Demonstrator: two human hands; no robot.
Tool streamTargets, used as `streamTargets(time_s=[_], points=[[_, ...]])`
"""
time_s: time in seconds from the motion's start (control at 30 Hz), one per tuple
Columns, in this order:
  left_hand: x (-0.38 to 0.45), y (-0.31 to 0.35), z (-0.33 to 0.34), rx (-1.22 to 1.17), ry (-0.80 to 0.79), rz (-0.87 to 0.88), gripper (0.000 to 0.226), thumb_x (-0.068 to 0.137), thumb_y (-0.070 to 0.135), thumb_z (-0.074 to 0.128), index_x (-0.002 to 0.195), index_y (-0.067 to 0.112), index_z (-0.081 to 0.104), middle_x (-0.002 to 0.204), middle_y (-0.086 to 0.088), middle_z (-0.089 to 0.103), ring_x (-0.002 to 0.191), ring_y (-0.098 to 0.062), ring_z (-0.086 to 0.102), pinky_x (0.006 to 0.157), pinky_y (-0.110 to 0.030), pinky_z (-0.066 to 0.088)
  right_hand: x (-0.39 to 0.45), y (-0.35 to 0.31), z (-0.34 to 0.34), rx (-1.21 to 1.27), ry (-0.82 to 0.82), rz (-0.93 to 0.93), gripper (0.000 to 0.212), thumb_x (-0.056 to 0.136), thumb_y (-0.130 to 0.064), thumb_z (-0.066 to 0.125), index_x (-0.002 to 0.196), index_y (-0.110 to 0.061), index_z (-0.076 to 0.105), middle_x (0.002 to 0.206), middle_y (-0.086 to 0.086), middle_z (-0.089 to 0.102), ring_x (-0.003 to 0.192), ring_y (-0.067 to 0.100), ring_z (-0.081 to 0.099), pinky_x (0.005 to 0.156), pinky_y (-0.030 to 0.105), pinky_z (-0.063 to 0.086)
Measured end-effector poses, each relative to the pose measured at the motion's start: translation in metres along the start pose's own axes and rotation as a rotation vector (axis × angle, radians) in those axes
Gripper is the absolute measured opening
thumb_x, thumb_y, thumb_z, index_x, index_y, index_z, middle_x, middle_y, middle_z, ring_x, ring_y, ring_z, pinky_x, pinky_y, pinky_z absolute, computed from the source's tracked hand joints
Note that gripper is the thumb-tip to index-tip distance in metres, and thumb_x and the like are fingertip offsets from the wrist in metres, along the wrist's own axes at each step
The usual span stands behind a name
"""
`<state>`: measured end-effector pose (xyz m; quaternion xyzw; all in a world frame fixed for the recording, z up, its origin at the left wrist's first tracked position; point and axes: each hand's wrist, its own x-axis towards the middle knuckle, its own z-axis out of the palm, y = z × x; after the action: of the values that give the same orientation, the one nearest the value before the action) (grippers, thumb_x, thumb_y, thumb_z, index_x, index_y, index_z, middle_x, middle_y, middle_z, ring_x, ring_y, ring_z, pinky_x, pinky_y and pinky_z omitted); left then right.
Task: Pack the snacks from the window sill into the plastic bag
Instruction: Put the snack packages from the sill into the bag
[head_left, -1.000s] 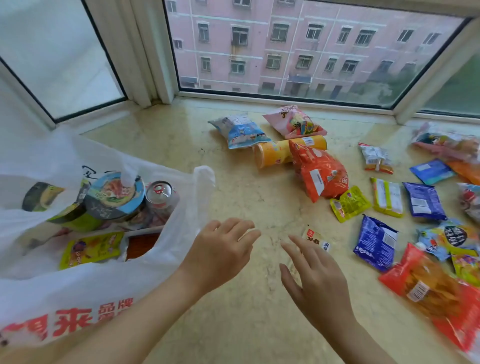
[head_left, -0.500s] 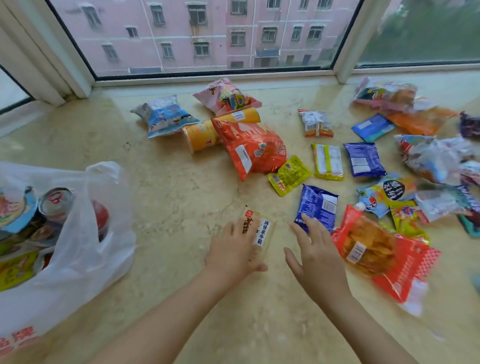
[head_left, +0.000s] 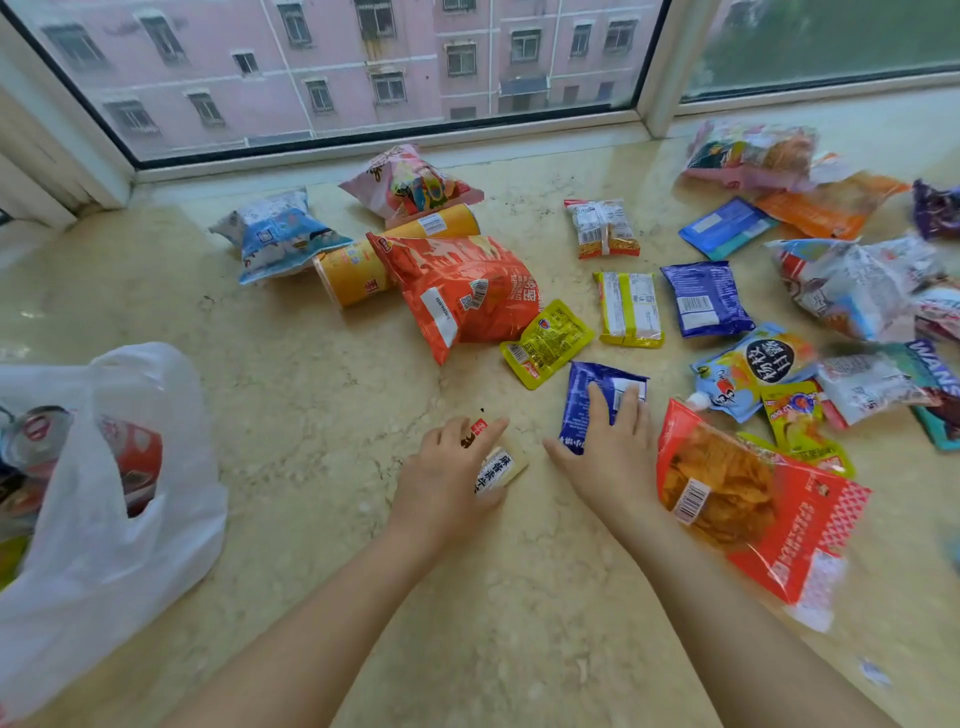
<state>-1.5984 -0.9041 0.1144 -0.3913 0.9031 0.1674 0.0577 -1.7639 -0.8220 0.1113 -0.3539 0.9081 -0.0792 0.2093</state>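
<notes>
Snacks lie scattered over the right and far part of the window sill (head_left: 311, 374). The left hand (head_left: 447, 478) pinches a small pale packet (head_left: 498, 465) near the middle; the right hand (head_left: 605, 457) presses flat, fingers straight, on a blue packet (head_left: 587, 395). The plastic bag (head_left: 104, 519) sits at the left, partly filled.

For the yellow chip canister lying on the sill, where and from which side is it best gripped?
Probably round the bare lower half of the yellow canister, coming from above and the left. It lies on its side, its far half tucked under the orange-red chip bag, with the blue-white bag close behind; the near-left end is free.
</notes>
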Motion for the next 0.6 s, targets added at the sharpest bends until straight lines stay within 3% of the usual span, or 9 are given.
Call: streamTargets(time_s=[0.13, 0.37, 0.47, 0.6], points=[[0.001, -0.008, -0.003, -0.018, 0.073, -0.018, 0.081, 0.085, 0.054, 0.058, 0.149, 0.046, 0.009, 0.148, 0.007, 0.03, 0.129, -0.014, 0.038, 0.083, -0.032, 0.05, -0.005, 0.002, 0.004, 0.055, 0.097, -0.221, 0.071, 0.086, -0.052, 0.058, 0.145, -0.027, 0.03, 0.157, 0.005, 0.017, 0.144, 0.025, 0.017, 0.115, 0.042, 0.025], [-0.007, -0.027, 0.0, -0.042, 0.035, -0.1, 0.095, 0.076, 0.067, 0.059, 0.149, 0.044, 0.004, 0.158, 0.006, 0.015, 0.143, -0.016, 0.019, 0.103, -0.037, 0.039, -0.005, -0.003, 0.009, 0.035, 0.05, -0.106, 0.091, 0.079, -0.065, 0.057, 0.151, -0.035, 0.01, 0.16, 0.007, 0.002, 0.146, 0.027, 0.01, 0.113, 0.041, 0.027], [-0.011, -0.03, 0.002, -0.044, 0.046, -0.064, 0.08, 0.082, 0.061, 0.057, 0.149, 0.045, 0.015, 0.157, 0.01, 0.018, 0.143, -0.013, 0.016, 0.105, -0.035, 0.037, -0.004, -0.008, 0.01, 0.004, 0.06, -0.096, 0.087, 0.08, -0.059, 0.059, 0.15, -0.035, 0.014, 0.159, 0.009, 0.007, 0.143, 0.029, 0.017, 0.107, 0.043, 0.035], [-0.011, -0.03, 0.002, -0.106, 0.102, -0.056, 0.071, 0.082, 0.05, 0.062, 0.146, 0.043, 0.03, 0.151, 0.009, 0.03, 0.137, -0.012, 0.028, 0.101, -0.031, 0.039, -0.007, -0.014, 0.011, -0.003, 0.074, -0.094, 0.08, 0.077, -0.046, 0.063, 0.147, -0.033, 0.026, 0.155, 0.009, 0.02, 0.134, 0.029, 0.03, 0.1, 0.043, 0.04]])
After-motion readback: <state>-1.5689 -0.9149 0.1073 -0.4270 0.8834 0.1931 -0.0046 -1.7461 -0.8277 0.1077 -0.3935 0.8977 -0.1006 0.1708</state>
